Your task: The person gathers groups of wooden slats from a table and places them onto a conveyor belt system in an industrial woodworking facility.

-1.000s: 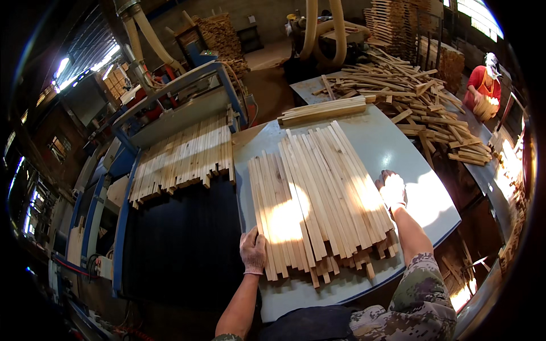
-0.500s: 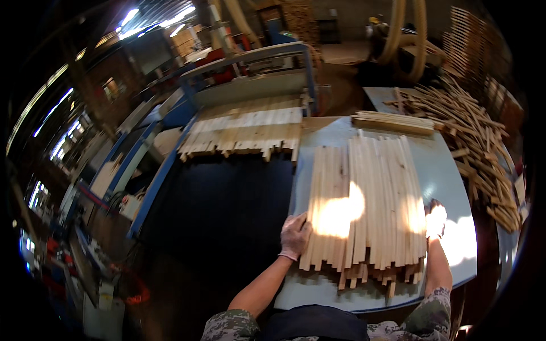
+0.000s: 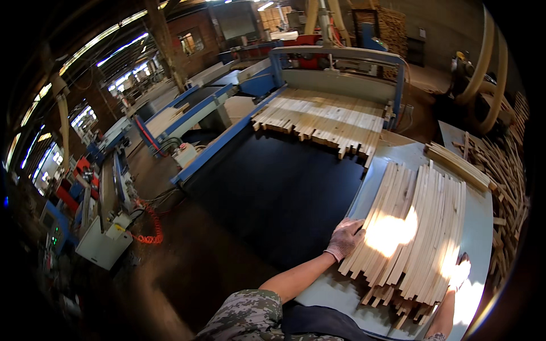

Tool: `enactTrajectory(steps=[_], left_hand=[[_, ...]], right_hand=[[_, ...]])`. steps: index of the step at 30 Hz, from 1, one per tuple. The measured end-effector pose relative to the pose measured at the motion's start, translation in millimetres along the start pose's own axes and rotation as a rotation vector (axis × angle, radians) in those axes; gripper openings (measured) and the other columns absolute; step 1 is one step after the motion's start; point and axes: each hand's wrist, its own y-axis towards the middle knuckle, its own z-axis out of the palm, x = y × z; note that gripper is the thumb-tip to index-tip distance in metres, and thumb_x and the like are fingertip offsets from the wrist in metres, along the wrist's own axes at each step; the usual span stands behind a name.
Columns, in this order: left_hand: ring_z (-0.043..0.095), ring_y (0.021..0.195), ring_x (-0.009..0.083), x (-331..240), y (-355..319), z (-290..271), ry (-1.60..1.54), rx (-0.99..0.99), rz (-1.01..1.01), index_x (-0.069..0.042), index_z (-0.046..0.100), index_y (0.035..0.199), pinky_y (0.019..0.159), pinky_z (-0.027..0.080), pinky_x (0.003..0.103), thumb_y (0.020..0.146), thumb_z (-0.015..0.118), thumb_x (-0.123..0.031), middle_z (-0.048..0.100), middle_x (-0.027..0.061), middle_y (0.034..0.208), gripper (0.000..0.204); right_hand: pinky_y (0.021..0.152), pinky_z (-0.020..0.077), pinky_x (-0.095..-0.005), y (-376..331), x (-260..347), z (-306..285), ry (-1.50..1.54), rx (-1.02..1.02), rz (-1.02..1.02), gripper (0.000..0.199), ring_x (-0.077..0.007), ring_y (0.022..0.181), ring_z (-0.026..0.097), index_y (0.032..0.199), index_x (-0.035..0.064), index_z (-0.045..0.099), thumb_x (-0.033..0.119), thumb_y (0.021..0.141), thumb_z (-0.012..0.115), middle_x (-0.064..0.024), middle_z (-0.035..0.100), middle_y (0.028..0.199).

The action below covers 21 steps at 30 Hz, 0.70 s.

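Side by side on the pale table (image 3: 335, 290) lies a layered stack of narrow wooden strips (image 3: 424, 227), with uneven near ends. My left hand (image 3: 346, 238), in a light work glove, grips the stack's left side, its fingers bent against the outer strip. On the opposite side my right hand (image 3: 459, 274), also gloved and partly washed out by sunlight, presses against the right edge. The stack is held between both hands. Hidden are the fingertips on the stack's outer sides.
Left of the table runs a black conveyor belt (image 3: 273, 193) with a blue frame. More strips (image 3: 324, 116) lie on it beneath a machine gantry (image 3: 335, 52). A small strip bundle (image 3: 460, 165) sits at the table's far right, beside a scrap-wood heap (image 3: 500, 165). An orange coiled hose (image 3: 151, 224) hangs left.
The view has swung left, so the table, stack and hands appear farther right and more of the left-hand machinery shows. Both hands still bracket the stack.
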Motion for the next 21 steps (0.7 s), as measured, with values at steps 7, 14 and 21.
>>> enactTrajectory(steps=[7,14,21], left_hand=[[0.065,0.115,0.0345,-2.1,-2.8,-4.5,0.006,0.008,-0.032,0.001,0.069,0.131,0.108,0.048,0.045,0.100,0.062,-0.031,0.074,0.0178,0.121,0.044],[0.065,0.116,0.0346,-1.6,-2.5,-2.5,0.011,0.020,-0.055,-0.001,0.068,0.132,0.111,0.047,0.046,0.101,0.060,-0.031,0.074,0.0171,0.124,0.044],[0.065,0.116,0.0353,5.1,-4.0,3.3,0.018,0.002,-0.028,-0.002,0.068,0.132,0.112,0.046,0.046,0.101,0.060,-0.031,0.074,0.0172,0.125,0.043]], right_hand=[[0.112,0.0497,-0.0434,-14.2,18.0,-11.2,0.019,-0.096,-0.042,0.047,-0.0374,0.125,0.065,0.141,-0.0047,0.063,0.028,0.108,0.058,-0.0233,0.067,0.139],[0.112,0.0493,-0.0431,-14.5,23.0,-18.0,-0.001,-0.076,-0.035,0.048,-0.0373,0.125,0.064,0.142,-0.0041,0.063,0.029,0.107,0.059,-0.0232,0.067,0.139],[0.113,0.0490,-0.0428,-10.9,24.1,-16.1,-0.012,-0.055,-0.026,0.050,-0.0372,0.126,0.064,0.143,-0.0036,0.062,0.030,0.106,0.060,-0.0231,0.066,0.140]])
